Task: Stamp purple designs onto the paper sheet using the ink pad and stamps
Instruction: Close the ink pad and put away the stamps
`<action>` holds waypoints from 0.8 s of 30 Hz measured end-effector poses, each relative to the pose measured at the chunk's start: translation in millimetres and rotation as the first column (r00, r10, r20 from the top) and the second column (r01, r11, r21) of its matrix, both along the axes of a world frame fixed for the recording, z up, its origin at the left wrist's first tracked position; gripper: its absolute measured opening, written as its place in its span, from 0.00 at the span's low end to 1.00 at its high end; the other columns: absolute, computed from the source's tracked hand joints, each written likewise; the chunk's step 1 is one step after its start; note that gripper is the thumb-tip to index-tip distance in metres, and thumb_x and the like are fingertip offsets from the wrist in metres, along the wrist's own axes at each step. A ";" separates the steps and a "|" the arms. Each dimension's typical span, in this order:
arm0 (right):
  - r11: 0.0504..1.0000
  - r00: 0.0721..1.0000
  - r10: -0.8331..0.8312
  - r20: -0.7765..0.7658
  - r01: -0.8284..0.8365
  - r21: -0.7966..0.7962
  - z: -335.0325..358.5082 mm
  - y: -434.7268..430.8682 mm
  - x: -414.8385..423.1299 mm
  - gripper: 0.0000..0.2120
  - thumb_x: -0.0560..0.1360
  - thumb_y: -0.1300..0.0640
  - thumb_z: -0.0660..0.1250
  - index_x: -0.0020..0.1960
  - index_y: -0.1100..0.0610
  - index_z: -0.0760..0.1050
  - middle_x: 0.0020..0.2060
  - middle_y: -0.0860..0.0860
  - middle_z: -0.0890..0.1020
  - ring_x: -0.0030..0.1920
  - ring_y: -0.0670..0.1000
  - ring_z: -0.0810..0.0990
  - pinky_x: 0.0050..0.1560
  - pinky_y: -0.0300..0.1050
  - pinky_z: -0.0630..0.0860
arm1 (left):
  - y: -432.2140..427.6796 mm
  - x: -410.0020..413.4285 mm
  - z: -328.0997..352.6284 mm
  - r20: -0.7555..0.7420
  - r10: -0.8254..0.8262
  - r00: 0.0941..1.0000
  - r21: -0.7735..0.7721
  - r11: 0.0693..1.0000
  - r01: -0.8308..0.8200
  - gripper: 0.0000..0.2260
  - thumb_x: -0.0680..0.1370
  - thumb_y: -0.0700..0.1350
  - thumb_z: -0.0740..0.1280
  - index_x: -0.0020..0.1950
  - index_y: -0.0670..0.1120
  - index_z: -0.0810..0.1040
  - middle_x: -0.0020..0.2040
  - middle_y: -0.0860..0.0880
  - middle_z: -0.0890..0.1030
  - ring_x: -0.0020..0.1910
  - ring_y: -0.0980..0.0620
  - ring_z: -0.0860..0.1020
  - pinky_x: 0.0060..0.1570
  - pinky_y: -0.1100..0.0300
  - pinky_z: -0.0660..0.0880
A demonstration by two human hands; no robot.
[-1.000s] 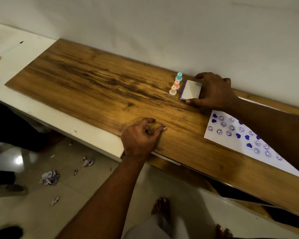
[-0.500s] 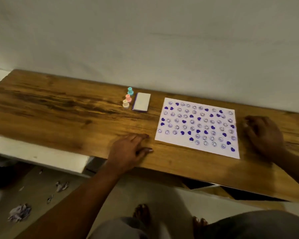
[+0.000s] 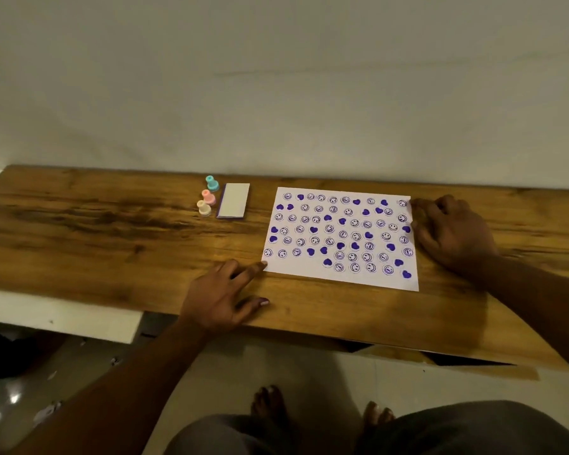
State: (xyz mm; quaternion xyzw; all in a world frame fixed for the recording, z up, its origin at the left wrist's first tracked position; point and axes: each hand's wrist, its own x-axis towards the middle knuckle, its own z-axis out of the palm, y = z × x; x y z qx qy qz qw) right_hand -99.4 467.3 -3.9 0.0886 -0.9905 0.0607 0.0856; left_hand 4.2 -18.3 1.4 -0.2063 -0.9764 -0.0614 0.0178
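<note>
The fingers (image 3: 249, 271) of the left hand (image 3: 222, 295) lie straight and spread, holding nothing. The index tip touches the near left corner of the paper sheet (image 3: 340, 236). The fingers (image 3: 425, 209) of the right hand (image 3: 455, 236) are loosely bent against the sheet's right edge and appear to grip nothing. Both hands seem placed to steady or square the sheet, which lies flat on the wooden table (image 3: 105, 224) and is nearly filled with purple smiley faces and hearts. To its left, well apart from both hands, the ink pad (image 3: 233, 201) sits with its lid closed. Just beside it, three stamps stand upright in a row: teal (image 3: 212, 183), pink (image 3: 208, 197) and cream (image 3: 204, 208). The stamping looks finished.
</note>
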 end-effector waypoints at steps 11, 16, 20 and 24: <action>0.989 0.996 0.064 0.064 -0.072 0.132 3.2 0.3 -13.8 0.35 0.77 0.27 0.45 0.79 0.42 0.61 0.53 0.55 0.74 0.53 0.59 0.75 0.49 0.54 0.74 | 2.8 2.9 2.6 -0.044 0.008 0.999 0.067 0.998 -0.005 0.31 0.79 0.71 0.59 0.73 0.51 0.78 0.56 0.49 0.79 0.51 0.49 0.78 0.38 0.57 0.77; 0.987 0.994 0.043 0.097 -0.058 0.152 6.4 -0.1 -11.1 0.35 0.77 0.27 0.45 0.80 0.41 0.60 0.53 0.55 0.73 0.53 0.59 0.74 0.50 0.55 0.74 | 3.7 3.2 -0.9 -0.113 0.017 0.993 0.095 0.995 -0.006 0.33 0.80 0.72 0.57 0.71 0.48 0.79 0.56 0.49 0.81 0.51 0.50 0.79 0.39 0.59 0.76; 0.985 0.993 0.040 0.114 -0.058 0.165 8.8 -1.4 -10.0 0.35 0.78 0.28 0.46 0.81 0.40 0.58 0.55 0.56 0.74 0.54 0.59 0.74 0.52 0.55 0.75 | 3.4 4.0 -4.5 -0.141 0.019 0.990 0.120 0.993 -0.002 0.31 0.79 0.70 0.62 0.69 0.47 0.80 0.57 0.48 0.82 0.51 0.48 0.80 0.40 0.58 0.78; 0.978 0.991 0.054 0.125 -0.078 0.195 11.0 -3.1 -11.2 0.35 0.78 0.27 0.44 0.82 0.40 0.56 0.56 0.56 0.73 0.55 0.59 0.74 0.52 0.55 0.75 | 3.2 4.1 -3.2 -0.125 0.035 0.992 0.130 0.991 -0.019 0.32 0.79 0.69 0.62 0.69 0.46 0.80 0.57 0.47 0.82 0.52 0.46 0.81 0.40 0.55 0.80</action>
